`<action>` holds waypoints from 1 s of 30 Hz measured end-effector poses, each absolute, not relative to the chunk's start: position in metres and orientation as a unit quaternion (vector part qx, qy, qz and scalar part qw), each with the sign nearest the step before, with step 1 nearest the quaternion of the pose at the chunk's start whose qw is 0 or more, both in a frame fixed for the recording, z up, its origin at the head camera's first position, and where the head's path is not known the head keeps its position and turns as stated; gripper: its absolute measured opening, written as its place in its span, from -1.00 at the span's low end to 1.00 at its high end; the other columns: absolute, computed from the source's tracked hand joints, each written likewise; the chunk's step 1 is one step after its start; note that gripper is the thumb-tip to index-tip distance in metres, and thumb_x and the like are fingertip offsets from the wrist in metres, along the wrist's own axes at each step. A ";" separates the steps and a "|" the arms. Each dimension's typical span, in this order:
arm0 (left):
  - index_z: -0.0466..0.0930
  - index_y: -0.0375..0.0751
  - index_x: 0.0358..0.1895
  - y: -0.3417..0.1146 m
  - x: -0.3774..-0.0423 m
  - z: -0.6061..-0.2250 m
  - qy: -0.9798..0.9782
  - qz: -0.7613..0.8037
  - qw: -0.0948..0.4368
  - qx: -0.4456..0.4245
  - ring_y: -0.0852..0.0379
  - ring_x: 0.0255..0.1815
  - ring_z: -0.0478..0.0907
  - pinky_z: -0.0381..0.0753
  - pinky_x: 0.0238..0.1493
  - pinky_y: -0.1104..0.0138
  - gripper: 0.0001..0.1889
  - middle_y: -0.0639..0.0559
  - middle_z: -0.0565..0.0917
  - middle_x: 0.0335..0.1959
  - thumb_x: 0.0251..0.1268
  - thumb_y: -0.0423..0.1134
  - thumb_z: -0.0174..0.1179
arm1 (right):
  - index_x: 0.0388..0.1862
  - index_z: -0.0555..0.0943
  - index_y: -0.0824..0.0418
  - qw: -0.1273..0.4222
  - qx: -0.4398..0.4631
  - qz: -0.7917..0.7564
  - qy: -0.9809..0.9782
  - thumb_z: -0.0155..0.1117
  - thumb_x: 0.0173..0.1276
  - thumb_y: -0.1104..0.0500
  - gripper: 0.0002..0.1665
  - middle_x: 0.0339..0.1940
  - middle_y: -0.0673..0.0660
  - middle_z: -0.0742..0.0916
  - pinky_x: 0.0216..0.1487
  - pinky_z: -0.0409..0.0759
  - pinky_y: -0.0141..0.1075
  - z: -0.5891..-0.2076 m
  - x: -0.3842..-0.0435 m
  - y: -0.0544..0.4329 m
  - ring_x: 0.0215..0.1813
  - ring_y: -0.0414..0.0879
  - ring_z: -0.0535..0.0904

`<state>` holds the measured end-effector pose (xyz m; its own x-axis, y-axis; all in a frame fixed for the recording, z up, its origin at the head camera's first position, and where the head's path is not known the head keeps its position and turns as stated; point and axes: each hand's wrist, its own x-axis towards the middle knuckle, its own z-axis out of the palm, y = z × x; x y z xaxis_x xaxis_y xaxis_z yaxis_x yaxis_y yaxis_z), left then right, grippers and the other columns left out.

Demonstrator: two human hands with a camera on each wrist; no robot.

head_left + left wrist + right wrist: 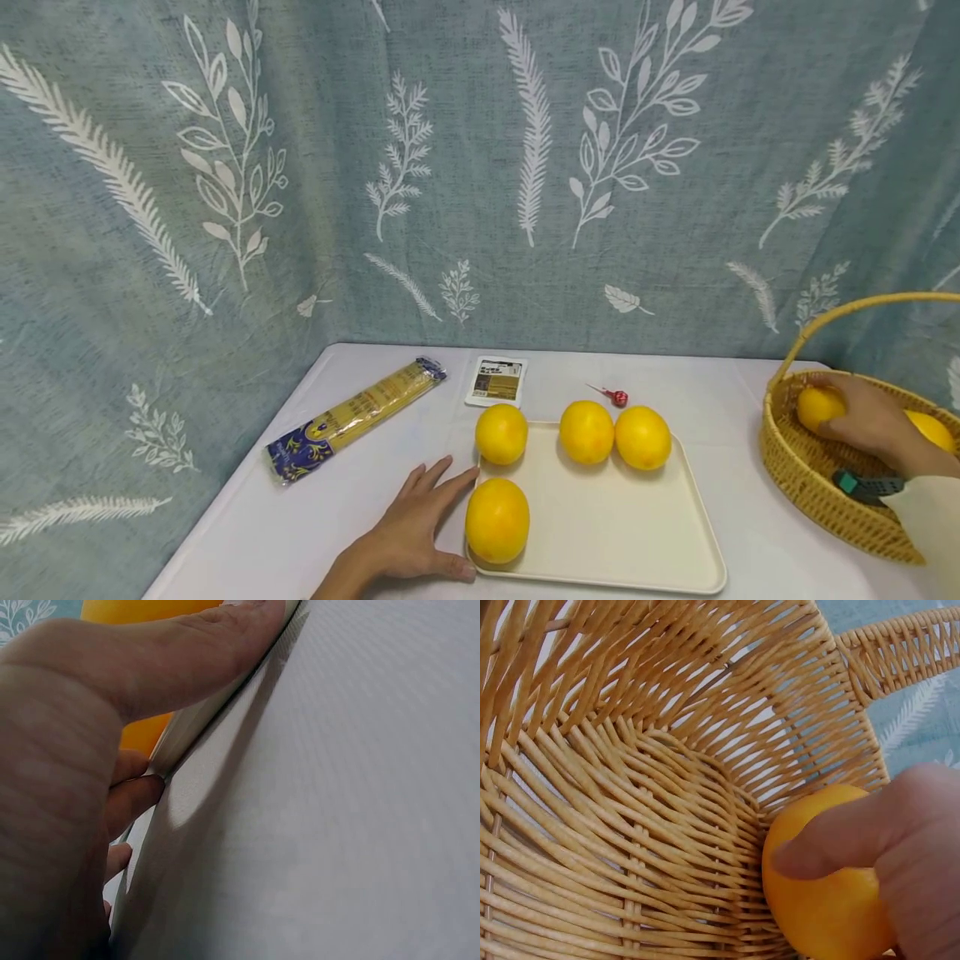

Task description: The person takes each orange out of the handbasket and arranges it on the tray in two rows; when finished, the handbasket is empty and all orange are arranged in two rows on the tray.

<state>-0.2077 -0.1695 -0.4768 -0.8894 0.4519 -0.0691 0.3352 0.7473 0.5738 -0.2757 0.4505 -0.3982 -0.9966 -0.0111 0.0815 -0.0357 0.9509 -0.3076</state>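
Observation:
Inside the wicker basket (817, 492) at the right, my right hand (870, 417) grips an orange (819, 408) with the thumb laid across it. The right wrist view shows that orange (821, 892) against the woven wall, the fingers on its far side hidden. My left hand (412, 525) lies at the left edge of a cream tray (615, 525), fingers spread and thumb near the front corner. On the tray sit several oranges: a front-left one (497, 521), a back-left one (502, 434), and a touching pair (587, 432) at the back.
Another orange (932, 429) lies in the basket, whose tall handle (847, 308) arches above it. Behind the tray are a white packet (497, 381) and a red lollipop (618, 398). A pack of spaghetti (352, 419) lies at the left. A patterned curtain (480, 167) hangs behind the table.

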 end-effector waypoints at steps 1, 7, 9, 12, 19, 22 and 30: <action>0.23 0.21 0.57 -0.169 -0.208 -0.476 0.929 0.285 0.102 0.213 -0.38 0.64 -0.13 -0.25 0.54 -0.35 0.23 -0.18 0.08 0.65 -0.35 0.50 0.50 | 0.31 0.29 0.64 0.039 0.019 0.151 -0.988 0.42 -0.01 0.30 -0.08 0.23 0.71 0.38 -0.01 0.42 0.39 -0.399 -0.276 0.452 0.11 0.58 0.36; 0.23 0.19 0.57 -0.169 -0.210 -0.476 0.928 0.288 0.104 0.214 -0.37 0.64 -0.13 -0.27 0.54 -0.35 0.23 -0.19 0.08 0.64 -0.35 0.48 0.51 | 0.31 0.28 0.63 0.031 0.042 0.146 -0.988 0.52 -0.06 0.30 -0.02 0.22 0.71 0.38 0.06 0.38 0.43 -0.400 -0.279 0.456 0.13 0.59 0.34; 0.23 0.20 0.57 -0.169 -0.210 -0.476 0.928 0.287 0.104 0.214 -0.37 0.64 -0.13 -0.27 0.55 -0.35 0.24 -0.19 0.08 0.64 -0.36 0.48 0.51 | 0.31 0.29 0.62 0.033 0.042 0.148 -0.987 0.53 -0.07 0.30 -0.02 0.22 0.71 0.38 0.08 0.37 0.44 -0.400 -0.279 0.456 0.14 0.59 0.34; 0.22 0.21 0.57 -0.169 -0.211 -0.477 0.928 0.285 0.106 0.215 -0.36 0.64 -0.13 -0.27 0.55 -0.34 0.24 -0.18 0.08 0.64 -0.36 0.49 0.50 | 0.30 0.30 0.61 0.037 0.039 0.150 -0.987 0.53 -0.09 0.30 -0.02 0.22 0.71 0.38 0.08 0.36 0.45 -0.400 -0.278 0.456 0.14 0.60 0.33; 0.23 0.18 0.57 -0.170 -0.210 -0.479 0.926 0.286 0.101 0.223 -0.32 0.65 -0.11 -0.29 0.58 -0.29 0.24 -0.16 0.11 0.64 -0.35 0.50 0.49 | 0.25 0.34 0.62 0.064 0.054 0.145 -0.986 0.53 -0.12 0.32 -0.06 0.13 0.68 0.40 -0.07 0.45 0.41 -0.391 -0.274 0.455 0.03 0.56 0.39; 0.23 0.19 0.57 -0.170 -0.210 -0.479 0.926 0.288 0.103 0.222 -0.32 0.65 -0.12 -0.29 0.57 -0.30 0.24 -0.16 0.10 0.64 -0.34 0.50 0.49 | 0.25 0.35 0.61 0.077 0.054 0.152 -0.984 0.53 -0.09 0.33 -0.09 0.15 0.67 0.38 -0.10 0.46 0.40 -0.384 -0.273 0.451 0.05 0.57 0.36; 0.23 0.18 0.57 -0.169 -0.209 -0.478 0.925 0.294 0.108 0.214 -0.32 0.65 -0.14 -0.32 0.57 -0.30 0.23 -0.15 0.08 0.65 -0.33 0.49 0.50 | 0.26 0.36 0.56 0.111 0.031 0.190 -0.975 0.48 0.00 0.33 -0.16 0.16 0.66 0.34 -0.36 0.54 0.03 -0.375 -0.262 0.433 -0.10 0.44 0.41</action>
